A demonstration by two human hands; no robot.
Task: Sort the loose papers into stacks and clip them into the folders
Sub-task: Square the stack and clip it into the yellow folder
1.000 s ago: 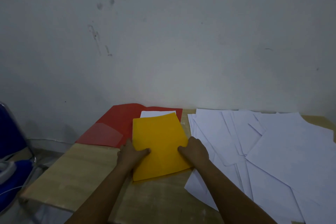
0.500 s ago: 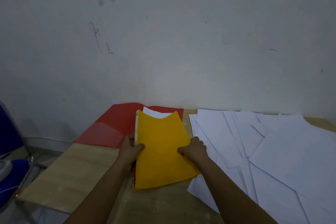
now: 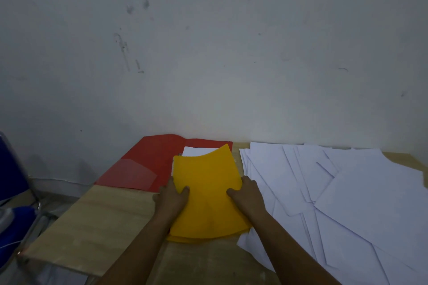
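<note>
- Yellow folder [image 3: 206, 194] on wooden table [image 3: 92, 222], centre-front, btwn both hands; long axis runs away from the person twd the wall. Far edge of cover bows up; white sheets [image 3: 196, 151] show under it.
- L hand [image 3: 172, 199] grasps folder's left (spine) edge, thumb on top, fingers under.
- R hand [image 3: 249, 194] grasps right edge, thumb on cover.
- Red folder [image 3: 150, 159] lies open, touching/under yellow one at far-left.
- Loose papers [image 3: 347, 192] spread just right of R hand, which is nearer. Judged: next stack comes from that side.
- No labels/writing legible anywhere.
</note>
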